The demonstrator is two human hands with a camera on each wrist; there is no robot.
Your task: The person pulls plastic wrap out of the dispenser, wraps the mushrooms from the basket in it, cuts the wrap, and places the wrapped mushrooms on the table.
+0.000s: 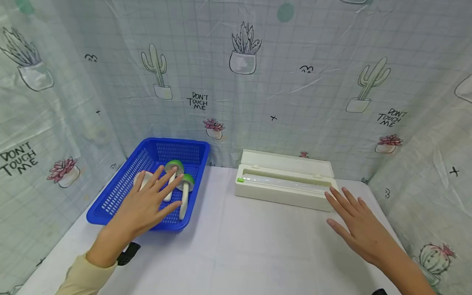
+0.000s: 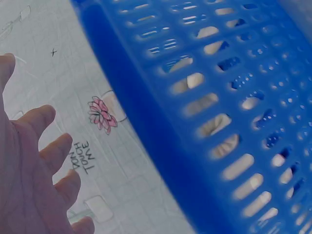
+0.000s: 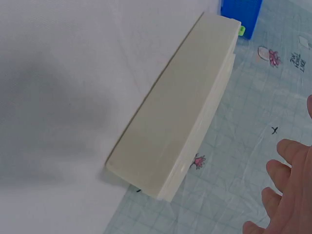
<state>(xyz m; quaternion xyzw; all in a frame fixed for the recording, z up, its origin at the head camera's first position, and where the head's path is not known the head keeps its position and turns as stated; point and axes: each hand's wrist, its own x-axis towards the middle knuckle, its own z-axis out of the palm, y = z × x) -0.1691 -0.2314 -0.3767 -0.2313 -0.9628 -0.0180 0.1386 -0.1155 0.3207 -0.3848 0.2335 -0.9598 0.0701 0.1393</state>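
Note:
My left hand [image 1: 144, 205] is held out with fingers spread, overlapping the blue slotted basket [image 1: 200, 180] in the head view. Inside the basket lie two mushroom-shaped pieces with green caps [image 1: 188, 179] and white stems, plus a whitish item [image 1: 148, 176] partly hidden behind my fingers. In the left wrist view the basket's slotted wall fills the right side, apart from the hand. My right hand [image 1: 359, 233], fingers straight and holding nothing, hovers by the right end of a long white box [image 1: 280, 198]. Its lid [image 1: 287, 162] stands raised, showing a clear film roll [image 1: 280, 182] and a green tab [image 1: 241, 180].
A white tabletop [image 1: 258, 241] lies under everything. Plastic sheeting [image 1: 280, 90] printed with potted cacti hangs behind it and on both sides. A black wrist strap [image 1: 128, 253] shows below my left wrist.

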